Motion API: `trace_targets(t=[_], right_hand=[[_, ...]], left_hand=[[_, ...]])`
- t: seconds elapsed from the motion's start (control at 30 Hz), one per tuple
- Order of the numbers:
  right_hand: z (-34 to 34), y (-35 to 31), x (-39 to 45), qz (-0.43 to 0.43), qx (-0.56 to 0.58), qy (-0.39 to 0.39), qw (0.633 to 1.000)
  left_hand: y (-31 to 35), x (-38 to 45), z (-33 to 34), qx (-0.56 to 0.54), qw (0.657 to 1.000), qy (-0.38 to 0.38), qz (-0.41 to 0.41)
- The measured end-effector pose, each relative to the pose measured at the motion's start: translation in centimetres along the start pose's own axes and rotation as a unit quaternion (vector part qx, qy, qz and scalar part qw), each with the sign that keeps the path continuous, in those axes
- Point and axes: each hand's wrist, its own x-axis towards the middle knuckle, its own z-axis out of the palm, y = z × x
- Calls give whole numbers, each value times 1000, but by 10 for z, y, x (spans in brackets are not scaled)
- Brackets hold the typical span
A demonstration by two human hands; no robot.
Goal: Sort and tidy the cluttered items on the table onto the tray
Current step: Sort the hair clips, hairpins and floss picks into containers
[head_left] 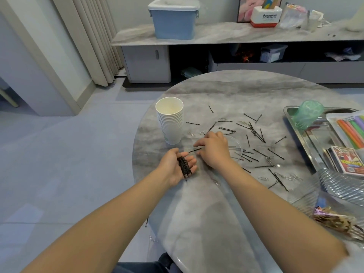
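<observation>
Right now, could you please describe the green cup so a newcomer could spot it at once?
Find the metal tray at the round table's right edge. The green cup sits in its far corner, translucent and alone, unlike the white paper cup stack across the table.

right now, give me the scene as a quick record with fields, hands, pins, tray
left hand: palm up, cradling a bundle of black bobby pins
right hand: pinching one bobby pin
table: loose bobby pins and paper clips scattered
paper cup stack: upright, left of the scatter
metal tray: at right, holds green cup
</observation>
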Motion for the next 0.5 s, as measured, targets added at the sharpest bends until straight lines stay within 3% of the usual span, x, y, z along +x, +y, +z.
trace_targets(t=[0.13,0.23,0.33,0.43,0.5], right_hand=[[5,-3,6,-36,-54,4,998],[1,-6,4,-1,-98,-8,995],[-12,-13,-12,111,44,20,993],[-22,-26,-37,136,195,-14,971],[-27,-33,-50,133,238,-25,962]], left_hand=[[-2,7,7,-14,1000,17,10],[-3,6,13,-22,999,29,10],[-3,4,15,-35,999,28,11],[3,-3,14,-23,1000,10,9],[6,-11,11,0,1000,-3,0]])
